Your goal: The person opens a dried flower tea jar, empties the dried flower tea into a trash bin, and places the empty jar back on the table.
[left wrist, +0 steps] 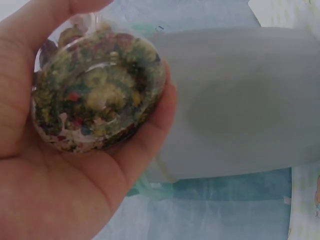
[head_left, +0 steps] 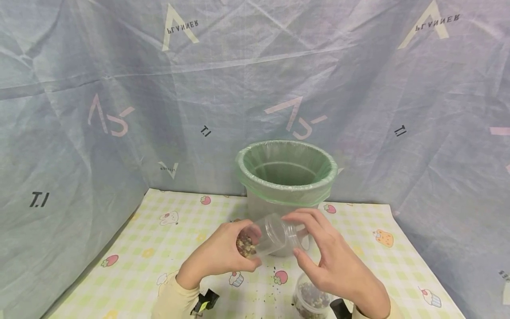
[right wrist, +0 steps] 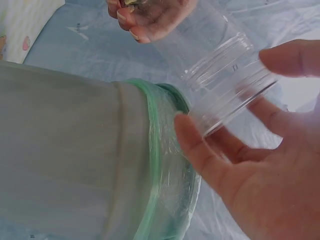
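Observation:
A clear plastic jar is held tilted above the table, its mouth end toward the right. My left hand grips the base end, where a dried mix of flower bits and leaves has gathered. Through the jar's bottom, the left wrist view shows this mix in green, yellow and red. At the mouth end, my right hand holds a clear lid by its rim, fingers and thumb spread around it. Whether the lid is fastened I cannot tell. Below my right hand stands a second clear jar containing a similar mix.
Behind the hands stands a pale bin with a green bag folded over its rim. Dark crumbs lie on the checked tablecloth. Grey-blue cloth hangs around the table.

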The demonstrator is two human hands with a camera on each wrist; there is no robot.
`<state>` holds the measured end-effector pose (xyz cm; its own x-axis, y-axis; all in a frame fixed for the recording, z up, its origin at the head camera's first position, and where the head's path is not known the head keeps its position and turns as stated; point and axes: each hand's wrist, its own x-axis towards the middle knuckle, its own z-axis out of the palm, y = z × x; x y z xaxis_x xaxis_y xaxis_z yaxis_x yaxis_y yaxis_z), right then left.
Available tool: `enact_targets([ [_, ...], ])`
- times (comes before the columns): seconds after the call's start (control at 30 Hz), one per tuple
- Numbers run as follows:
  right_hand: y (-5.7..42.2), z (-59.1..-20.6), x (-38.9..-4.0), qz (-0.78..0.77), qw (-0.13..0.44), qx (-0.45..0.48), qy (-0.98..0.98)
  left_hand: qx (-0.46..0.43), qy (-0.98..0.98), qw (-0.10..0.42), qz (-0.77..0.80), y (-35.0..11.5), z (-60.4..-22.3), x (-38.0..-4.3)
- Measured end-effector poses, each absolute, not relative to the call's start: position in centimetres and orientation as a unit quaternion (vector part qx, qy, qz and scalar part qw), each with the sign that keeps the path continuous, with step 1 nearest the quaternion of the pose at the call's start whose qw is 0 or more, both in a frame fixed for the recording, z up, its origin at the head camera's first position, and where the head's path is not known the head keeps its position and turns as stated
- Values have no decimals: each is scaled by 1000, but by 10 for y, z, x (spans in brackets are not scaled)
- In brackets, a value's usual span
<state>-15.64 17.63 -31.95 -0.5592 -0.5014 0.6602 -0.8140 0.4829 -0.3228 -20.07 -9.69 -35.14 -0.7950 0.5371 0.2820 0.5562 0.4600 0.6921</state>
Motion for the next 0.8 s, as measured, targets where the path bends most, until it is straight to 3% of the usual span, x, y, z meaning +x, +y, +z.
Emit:
enact_targets([
  [0.47, 172, -325, -159, 306, 251, 345, -851, -309, -842, 59, -438, -122, -343, -206],
  [0.8, 164, -334, -161, 296, 205, 334, -871, -297, -841, 70, -446, -130, -340, -207],
])
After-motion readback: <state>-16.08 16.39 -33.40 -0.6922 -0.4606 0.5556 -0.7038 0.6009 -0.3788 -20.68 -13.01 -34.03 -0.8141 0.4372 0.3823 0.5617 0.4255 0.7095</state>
